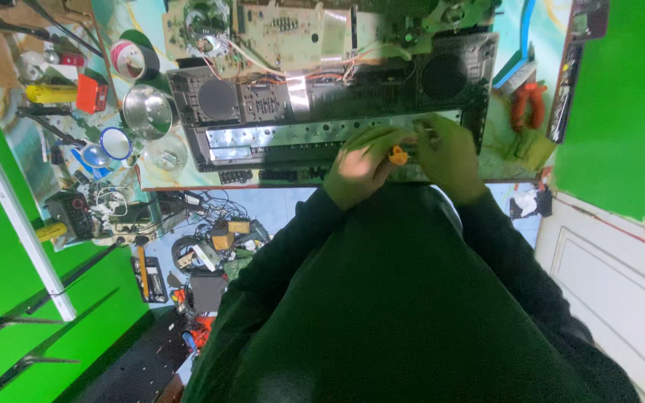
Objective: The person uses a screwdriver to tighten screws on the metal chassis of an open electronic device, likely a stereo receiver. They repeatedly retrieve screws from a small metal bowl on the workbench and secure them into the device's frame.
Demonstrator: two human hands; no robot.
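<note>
Left hand [360, 166]: I see it clenched on a small orange tool [398, 155], held low against the opened keyboard chassis [322, 127], probably for steadiness;
Right hand [448, 155]: fingers pinched beside the tool tip; what it grips I cannot tell;
Chassis: lies flat on the surface [516, 145], circuit boards [285, 33] folded back so the inside is reachable.
</note>
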